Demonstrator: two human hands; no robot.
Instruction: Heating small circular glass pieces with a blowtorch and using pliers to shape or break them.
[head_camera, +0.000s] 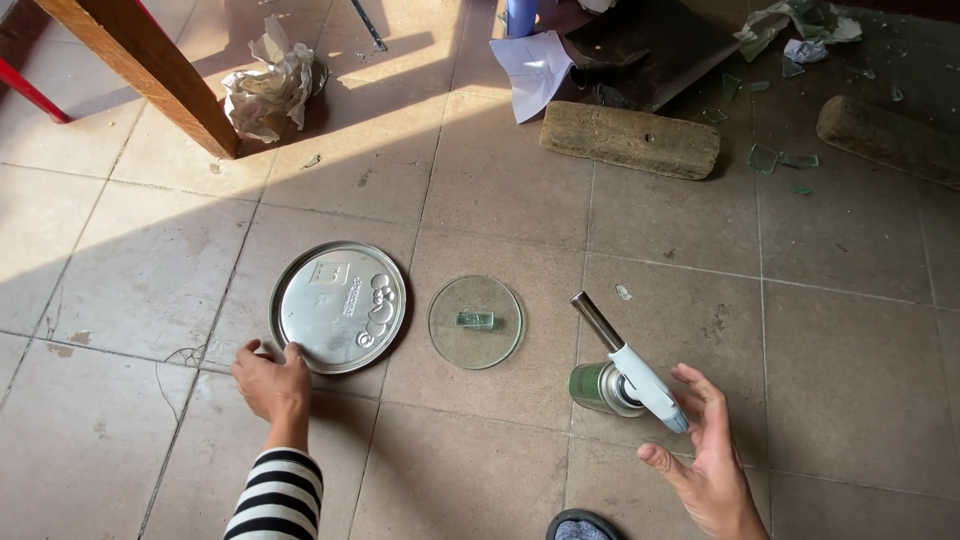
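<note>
2 hands are busy: left hand (272, 382) touches the thin, stiff metal lid (338, 306) at its near rim, grasping nothing; right hand (706, 458) is released beside the heavy-looking gas torch (624, 370).

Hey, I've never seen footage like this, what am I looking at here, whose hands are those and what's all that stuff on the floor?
This is one picture from a camera worn on a person's head, looking down at a tiled floor. Both hands are that person's own. The left hand, in a striped sleeve, touches the rim of a round metal lid. The right hand is open beside a small gas torch lying on the floor; it grips nothing. Between them lies a round glass disc with a small glass piece on it. Farther off are a wooden block, crumpled paper and glass shards.
</note>
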